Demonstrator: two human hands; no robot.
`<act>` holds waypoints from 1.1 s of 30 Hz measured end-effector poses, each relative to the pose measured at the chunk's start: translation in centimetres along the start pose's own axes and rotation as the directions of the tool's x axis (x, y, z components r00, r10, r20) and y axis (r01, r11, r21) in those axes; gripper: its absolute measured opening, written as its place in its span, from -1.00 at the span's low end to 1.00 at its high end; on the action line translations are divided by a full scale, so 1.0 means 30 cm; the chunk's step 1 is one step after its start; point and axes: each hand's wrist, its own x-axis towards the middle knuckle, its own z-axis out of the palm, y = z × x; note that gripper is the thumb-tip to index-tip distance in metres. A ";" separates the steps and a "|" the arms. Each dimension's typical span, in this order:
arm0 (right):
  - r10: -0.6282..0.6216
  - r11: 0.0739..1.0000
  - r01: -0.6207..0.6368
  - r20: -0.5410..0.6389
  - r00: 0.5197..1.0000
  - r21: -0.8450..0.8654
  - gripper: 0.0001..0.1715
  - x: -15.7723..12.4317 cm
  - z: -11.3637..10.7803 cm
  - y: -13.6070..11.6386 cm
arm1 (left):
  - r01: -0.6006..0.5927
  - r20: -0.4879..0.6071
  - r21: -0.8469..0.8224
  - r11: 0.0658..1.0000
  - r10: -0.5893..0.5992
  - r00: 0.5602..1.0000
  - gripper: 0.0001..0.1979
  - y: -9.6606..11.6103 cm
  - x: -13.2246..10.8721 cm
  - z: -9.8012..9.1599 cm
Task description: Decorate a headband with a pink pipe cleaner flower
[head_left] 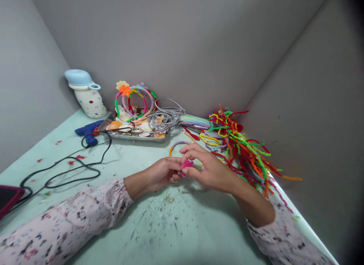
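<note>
In the middle of the worktop [159, 227], just above its surface, the two hands meet around a small pink piece [187, 164] of fuzzy wire. The left hand [163, 174] comes in from the left, its grip pressed together on the piece's left and lower side. The right hand [212, 170] comes from the right with its fingers [195, 149] curled over the top, pinching the same piece from above and from the right. The piece sits between the two grips and touches both, so neither hand is nearer. It is bunched and too small to show a long axis. Just beyond the hands a purple-and-orange hoop [178, 144] lies flat. Farther off a tray [136, 136] holds shells, grey wire coils [165, 119] and upright coloured headbands [133, 100]. To the right a heap of pipe cleaners [241, 147] spreads toward the worktop's edge, its near strands close to the right wrist. On the far left a blue glue gun [88, 130] lies with its black cord [71, 166] looping toward the near left, and a white bottle [85, 92] stands by the wall.
</note>
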 end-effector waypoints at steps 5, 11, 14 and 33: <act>0.131 0.980 -0.117 -0.084 0.988 0.161 -0.94 0.012 0.020 -0.001 | -0.131 -0.043 0.049 0.990 0.133 0.990 -0.88 0.012 -0.002 0.019; 0.474 0.711 -0.367 -0.023 0.880 0.599 -0.86 0.008 0.051 0.026 | -0.245 -0.055 0.160 0.956 0.256 0.965 -0.85 0.003 0.006 0.018; 0.537 0.543 -0.392 0.052 0.842 0.742 -0.80 0.003 0.063 0.043 | -0.313 -0.063 0.257 0.914 0.339 0.939 -0.82 -0.011 0.014 -0.001; 0.577 0.394 -0.326 0.045 0.815 0.859 -0.80 0.011 0.112 0.046 | -0.396 -0.038 0.766 0.506 0.651 0.758 -0.87 -0.018 0.000 -0.009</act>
